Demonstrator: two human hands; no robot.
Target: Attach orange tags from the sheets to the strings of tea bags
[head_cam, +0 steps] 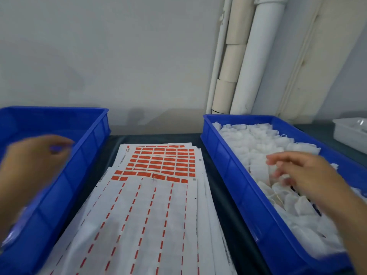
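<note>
A stack of white sheets (pixel 151 215) lies in the middle of the dark table, with rows of orange tags (pixel 160 159) left at its far end. The blue tray on the right (pixel 228 175) is full of white tea bags (pixel 258 147). My right hand (pixel 305 175) reaches into that tray, its blurred fingers spread among the tea bags; whether it holds one cannot be told. My left hand (pixel 33 161) hovers over the blue tray on the left (pixel 83 159), fingers loosely curled, with nothing seen in it.
A clear white plastic box (pixel 351 133) stands at the far right of the table. White pipes (pixel 248 56) run down the wall behind the trays. A strip of clear plastic (pixel 14 231) lies at the left tray's near end.
</note>
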